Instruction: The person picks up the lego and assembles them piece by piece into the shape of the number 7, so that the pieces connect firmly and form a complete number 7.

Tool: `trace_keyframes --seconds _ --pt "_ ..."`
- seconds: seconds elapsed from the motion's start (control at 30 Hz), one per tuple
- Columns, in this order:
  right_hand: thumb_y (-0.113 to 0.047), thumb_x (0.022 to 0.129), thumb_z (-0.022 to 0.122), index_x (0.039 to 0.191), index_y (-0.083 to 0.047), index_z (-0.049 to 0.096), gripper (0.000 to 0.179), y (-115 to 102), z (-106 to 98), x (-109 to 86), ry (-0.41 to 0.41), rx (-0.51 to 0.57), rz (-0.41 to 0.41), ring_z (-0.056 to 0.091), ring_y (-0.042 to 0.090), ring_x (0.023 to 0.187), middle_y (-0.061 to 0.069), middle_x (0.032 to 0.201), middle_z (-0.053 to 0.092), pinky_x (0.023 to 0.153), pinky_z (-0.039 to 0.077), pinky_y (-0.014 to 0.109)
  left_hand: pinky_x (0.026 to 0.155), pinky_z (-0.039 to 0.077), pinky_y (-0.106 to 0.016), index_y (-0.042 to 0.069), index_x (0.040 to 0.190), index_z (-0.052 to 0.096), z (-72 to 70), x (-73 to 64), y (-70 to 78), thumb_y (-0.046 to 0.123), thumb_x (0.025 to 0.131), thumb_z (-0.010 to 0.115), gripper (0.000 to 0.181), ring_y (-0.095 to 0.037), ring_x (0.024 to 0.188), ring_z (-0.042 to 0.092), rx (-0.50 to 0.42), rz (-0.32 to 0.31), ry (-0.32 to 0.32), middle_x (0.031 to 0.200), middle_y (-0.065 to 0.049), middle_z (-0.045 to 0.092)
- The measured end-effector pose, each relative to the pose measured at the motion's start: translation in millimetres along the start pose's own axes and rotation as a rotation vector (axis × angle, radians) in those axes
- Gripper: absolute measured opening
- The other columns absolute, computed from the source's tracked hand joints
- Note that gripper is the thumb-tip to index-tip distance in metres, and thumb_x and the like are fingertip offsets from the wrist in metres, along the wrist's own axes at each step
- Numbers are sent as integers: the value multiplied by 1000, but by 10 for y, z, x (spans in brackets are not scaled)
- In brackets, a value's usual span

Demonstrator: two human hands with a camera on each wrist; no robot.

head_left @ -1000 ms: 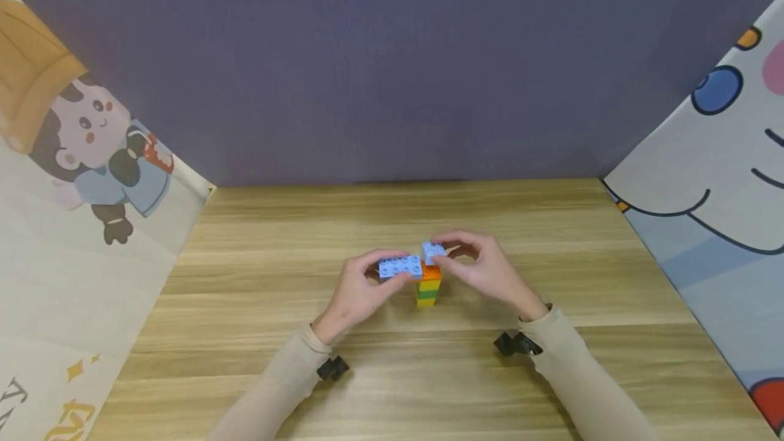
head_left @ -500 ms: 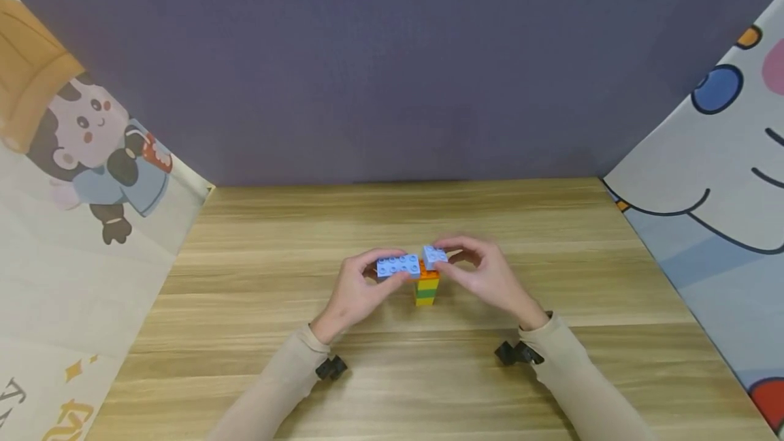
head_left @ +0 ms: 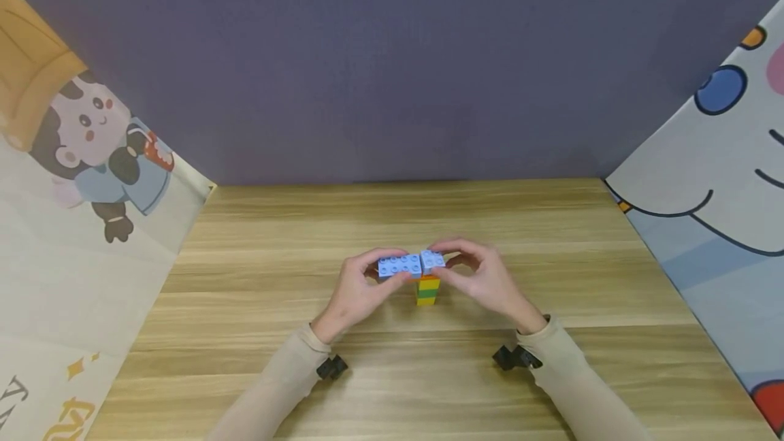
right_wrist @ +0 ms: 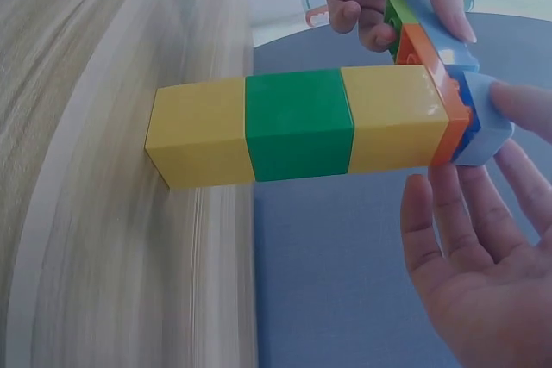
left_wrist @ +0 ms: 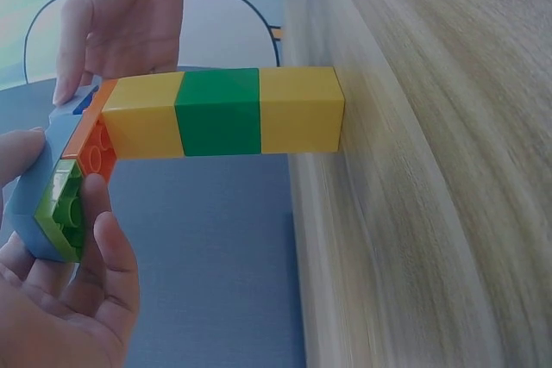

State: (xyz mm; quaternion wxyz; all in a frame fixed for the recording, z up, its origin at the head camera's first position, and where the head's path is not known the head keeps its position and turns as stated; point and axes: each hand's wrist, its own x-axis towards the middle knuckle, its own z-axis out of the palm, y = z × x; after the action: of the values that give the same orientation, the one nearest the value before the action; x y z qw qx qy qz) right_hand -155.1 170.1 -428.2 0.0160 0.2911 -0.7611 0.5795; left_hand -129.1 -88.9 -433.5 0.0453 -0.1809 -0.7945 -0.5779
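A small light blue brick point(head_left: 432, 260) is pinched by my right hand point(head_left: 486, 284) over the orange brick point(left_wrist: 89, 131). In the right wrist view it sits slightly tilted on the orange studs, some of which show beneath it. My left hand point(head_left: 361, 288) holds a long light blue brick point(head_left: 399, 265) between thumb and fingers, beside the small one. Under its outer end is a light green brick point(left_wrist: 59, 221). The orange brick tops an upright tower: an upper yellow brick point(right_wrist: 397, 118), a green brick point(right_wrist: 299, 124) and a lower yellow brick point(right_wrist: 198, 135) on the table.
The wood-grain table point(head_left: 275, 223) carries the tower near its middle. A dark grey-blue wall point(head_left: 392, 67) rises at the back. Printed cartoon panels flank both sides, left panel point(head_left: 37, 278) and right panel point(head_left: 692, 250).
The small light blue brick has come down onto the orange top with my right hand, closing in beside the long brick. My left hand stays nearly still.
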Motion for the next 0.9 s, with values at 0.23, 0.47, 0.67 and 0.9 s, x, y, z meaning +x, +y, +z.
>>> trace_keyframes --seconds 0.23,0.47,0.67,0.9 --pt "7 90 80 123 -1 74 35 28 40 -1 8 5 -42 69 7 108 18 125 74 88 63 27 73 58 -31 13 125 77 12 11 -15 19 93 84 34 -9 83 67 -1 -15 -2 116 -7 80" --pt "7 89 81 125 -1 74 37 61 70 -20 20 -3 -56 70 15 105 18 123 75 87 63 29 71 58 -30 11 126 77 13 12 -31 17 93 84 34 -9 81 66 -10 -3 -6 115 -9 80" --pt "7 90 80 123 -3 76 35 85 87 -16 21 -18 -94 71 15 104 17 122 77 87 62 29 71 59 -31 10 125 77 -3 29 -24 16 92 85 35 -9 81 66 -11 -2 -15 116 -10 80" --pt "5 88 83 121 -8 77 36 120 87 -20 7 -62 -119 73 18 104 10 121 78 86 64 38 72 59 -31 10 125 77 -2 30 -16 16 91 86 36 -9 81 67 -10 -9 -22 116 -10 80"
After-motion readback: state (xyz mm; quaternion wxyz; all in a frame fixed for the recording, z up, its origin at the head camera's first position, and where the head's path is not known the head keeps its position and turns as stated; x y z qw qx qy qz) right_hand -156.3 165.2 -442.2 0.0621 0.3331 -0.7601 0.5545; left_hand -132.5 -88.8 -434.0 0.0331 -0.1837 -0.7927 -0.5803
